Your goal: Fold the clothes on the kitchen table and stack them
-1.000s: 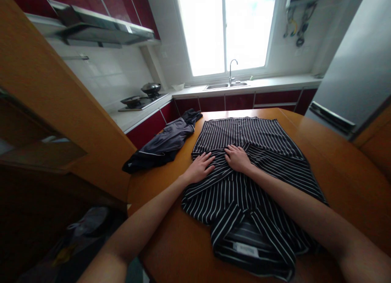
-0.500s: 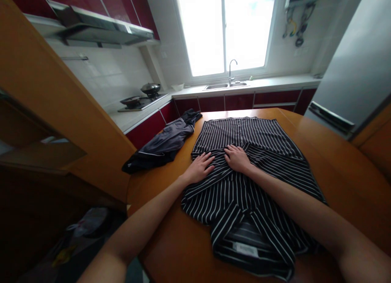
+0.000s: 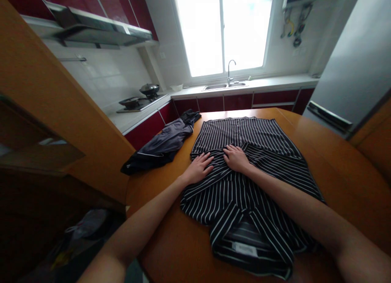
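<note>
A black shirt with white stripes (image 3: 238, 193) lies spread on the wooden table (image 3: 165, 234), its collar toward me and its hem at the far side. Both sleeves are folded inward across its front. My left hand (image 3: 198, 169) rests flat on the sleeve at the left, fingers apart. Just right of the shirt's middle line, my right hand (image 3: 236, 158) lies open on the folded cloth, palm down. A white label (image 3: 244, 248) shows inside the collar.
A dark grey and black garment (image 3: 165, 138) lies in a heap at the table's left edge. Beyond the table run a counter with a sink (image 3: 216, 86) and a stove with pans (image 3: 149, 89). A fridge (image 3: 345, 71) stands at the right, a wooden frame (image 3: 70, 104) at the left.
The view has shifted very slightly. Both hands keep their places on the shirt, and the cloth looks the same.
</note>
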`<state>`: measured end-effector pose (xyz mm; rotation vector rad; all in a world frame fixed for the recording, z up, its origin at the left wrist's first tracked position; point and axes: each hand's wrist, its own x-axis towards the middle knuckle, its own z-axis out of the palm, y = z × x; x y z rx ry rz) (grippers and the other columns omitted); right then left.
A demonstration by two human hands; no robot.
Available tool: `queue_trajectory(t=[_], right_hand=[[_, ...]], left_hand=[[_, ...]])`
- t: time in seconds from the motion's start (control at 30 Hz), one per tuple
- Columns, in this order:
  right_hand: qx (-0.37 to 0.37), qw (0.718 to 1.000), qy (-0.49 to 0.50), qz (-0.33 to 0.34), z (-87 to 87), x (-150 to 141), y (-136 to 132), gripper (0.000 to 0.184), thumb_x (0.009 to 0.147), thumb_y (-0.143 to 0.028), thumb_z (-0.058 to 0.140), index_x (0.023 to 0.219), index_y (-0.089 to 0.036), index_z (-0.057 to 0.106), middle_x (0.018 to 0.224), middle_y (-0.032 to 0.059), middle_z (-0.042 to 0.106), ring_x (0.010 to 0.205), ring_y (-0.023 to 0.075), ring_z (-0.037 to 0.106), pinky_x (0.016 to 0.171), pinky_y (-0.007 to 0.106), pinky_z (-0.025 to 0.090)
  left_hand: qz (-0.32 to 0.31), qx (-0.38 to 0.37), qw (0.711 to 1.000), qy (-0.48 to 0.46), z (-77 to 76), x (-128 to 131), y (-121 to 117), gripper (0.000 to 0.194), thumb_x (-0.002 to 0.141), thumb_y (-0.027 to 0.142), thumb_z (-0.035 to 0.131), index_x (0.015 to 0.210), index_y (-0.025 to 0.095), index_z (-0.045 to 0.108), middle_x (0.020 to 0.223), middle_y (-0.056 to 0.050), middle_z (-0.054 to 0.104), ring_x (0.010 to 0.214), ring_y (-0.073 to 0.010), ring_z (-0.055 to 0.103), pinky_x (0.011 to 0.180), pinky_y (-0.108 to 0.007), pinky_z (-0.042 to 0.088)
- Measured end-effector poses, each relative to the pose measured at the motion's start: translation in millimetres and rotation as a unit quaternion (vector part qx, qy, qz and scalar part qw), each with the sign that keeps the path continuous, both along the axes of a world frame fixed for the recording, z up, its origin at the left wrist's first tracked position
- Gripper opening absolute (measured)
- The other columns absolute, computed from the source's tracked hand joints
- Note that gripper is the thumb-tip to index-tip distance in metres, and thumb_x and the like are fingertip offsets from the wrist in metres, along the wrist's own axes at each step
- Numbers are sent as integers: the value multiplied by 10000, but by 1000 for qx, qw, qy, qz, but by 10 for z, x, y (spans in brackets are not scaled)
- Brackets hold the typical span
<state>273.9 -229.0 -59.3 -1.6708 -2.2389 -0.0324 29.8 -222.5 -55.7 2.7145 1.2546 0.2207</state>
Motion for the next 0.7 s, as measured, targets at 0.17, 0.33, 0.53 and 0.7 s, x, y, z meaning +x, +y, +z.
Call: queue_trajectory(t=[0.17, 0.33, 0.53, 0.7], right_hand=[[-6, 1000, 1, -1, -10, -3, 12, 478, 1025, -369, 393, 1411, -157, 581, 1536, 135, 494, 1445, 252, 395, 1180, 424, 245], [-1, 1000, 0, -5, -25, -6, 22, 488, 1023, -357, 388, 1432, -156, 562, 1532, 133, 499, 1441, 254, 402, 1178, 424, 251], [-8, 1000, 10, -2, -24, -9, 9, 493, 1024, -351, 377, 1440, -154, 554, 1545, 142, 480, 1460, 256, 378, 1187, 435, 238], [-24, 999, 39, -12, 23, -18, 26, 497, 1041, -358, 365, 1472, -165, 518, 1572, 141, 443, 1481, 252, 353, 1197, 437, 240]], left_hand=[[-1, 21, 1000, 13, 41, 19, -49, 581, 1054, 541, 350, 1536, 230, 443, 1644, -66, 315, 1536, -309, 220, 1245, -514, 183], [-104, 54, 993, -11, 209, 132, -278, 515, 1080, 465, 317, 1538, 261, 433, 1635, -35, 342, 1547, -232, 200, 1270, -471, 113], [-178, -17, 983, 27, 202, 203, -412, 563, 1049, 547, 382, 1579, 361, 336, 1682, 12, 182, 1562, -259, 110, 1267, -497, 98], [-177, -31, 984, 10, 160, 195, -382, 554, 1052, 532, 388, 1578, 364, 335, 1673, 9, 211, 1559, -258, 124, 1266, -512, 108]])
